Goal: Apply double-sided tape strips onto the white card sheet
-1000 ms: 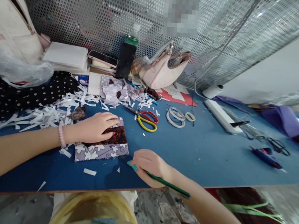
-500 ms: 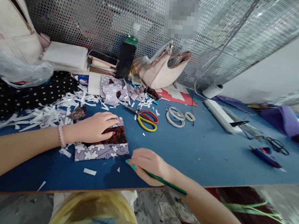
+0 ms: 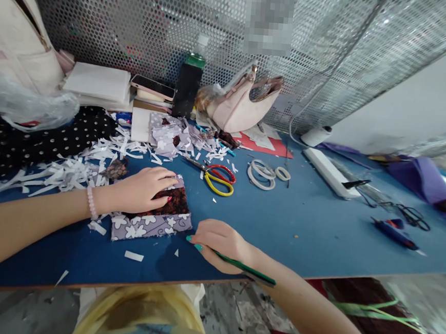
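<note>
from where i stand, the red-and-yellow-handled scissors (image 3: 206, 169) make the easiest landmark on the blue surface (image 3: 287, 228). the fabric piece (image 3: 156, 227), purple with white flowers and a dark reddish panel, lies to the left of the scissors and nearer the person. the left hand (image 3: 144, 190) rests palm down over it, fingers loosely spread, pressing rather than gripping. nearer the person than the scissors, just beyond the fabric's right corner, the right hand (image 3: 220, 246) has its fingers closed narrow around a green pencil (image 3: 253, 273); its tip is hidden, so i can't tell whether it touches anything. what worries me is slippage: the left hand covers the middle and far part, leaving the near edge unpinned, so a drag from the pencil could ruck up or twist that fraying border. a snagged thread might pull the layers out of line as well. the white paper strips (image 3: 80, 165), heaped left of the scissors, reach close to the fabric, and one sliding underneath would leave a bump. the scissors themselves sit so near the fabric's far corner that a careless sweep of the left fingers could knock them.
</note>
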Action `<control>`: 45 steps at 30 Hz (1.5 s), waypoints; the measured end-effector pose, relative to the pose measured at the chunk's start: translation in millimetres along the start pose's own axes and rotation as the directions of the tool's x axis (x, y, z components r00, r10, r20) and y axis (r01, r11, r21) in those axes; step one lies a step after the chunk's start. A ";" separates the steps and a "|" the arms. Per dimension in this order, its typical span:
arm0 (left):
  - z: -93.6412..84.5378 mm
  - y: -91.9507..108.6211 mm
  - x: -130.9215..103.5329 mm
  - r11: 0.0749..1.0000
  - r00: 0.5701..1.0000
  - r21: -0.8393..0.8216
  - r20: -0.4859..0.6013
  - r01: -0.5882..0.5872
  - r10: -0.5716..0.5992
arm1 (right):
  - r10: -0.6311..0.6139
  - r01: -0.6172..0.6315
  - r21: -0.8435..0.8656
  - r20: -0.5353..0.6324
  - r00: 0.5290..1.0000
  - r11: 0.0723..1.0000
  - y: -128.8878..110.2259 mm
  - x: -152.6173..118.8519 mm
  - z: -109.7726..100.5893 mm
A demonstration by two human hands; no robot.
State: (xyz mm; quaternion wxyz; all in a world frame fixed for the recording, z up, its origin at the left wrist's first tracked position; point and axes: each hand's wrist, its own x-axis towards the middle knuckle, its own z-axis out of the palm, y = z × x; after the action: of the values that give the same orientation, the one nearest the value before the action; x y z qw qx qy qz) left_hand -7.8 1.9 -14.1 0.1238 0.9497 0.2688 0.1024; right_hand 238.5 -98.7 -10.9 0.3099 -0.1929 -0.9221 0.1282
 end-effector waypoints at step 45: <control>-5.0 0.4 1.3 0.997 0.997 -0.033 -0.029 -0.071 0.070 | -0.008 -0.089 0.358 0.262 0.965 0.929 49.3 44.6 -16.8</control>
State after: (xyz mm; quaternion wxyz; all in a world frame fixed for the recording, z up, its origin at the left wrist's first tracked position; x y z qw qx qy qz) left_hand -7.9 3.2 -9.1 0.1326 0.9548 0.2350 0.1247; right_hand 229.8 -33.4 7.9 0.2145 -0.1325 -0.9102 0.3286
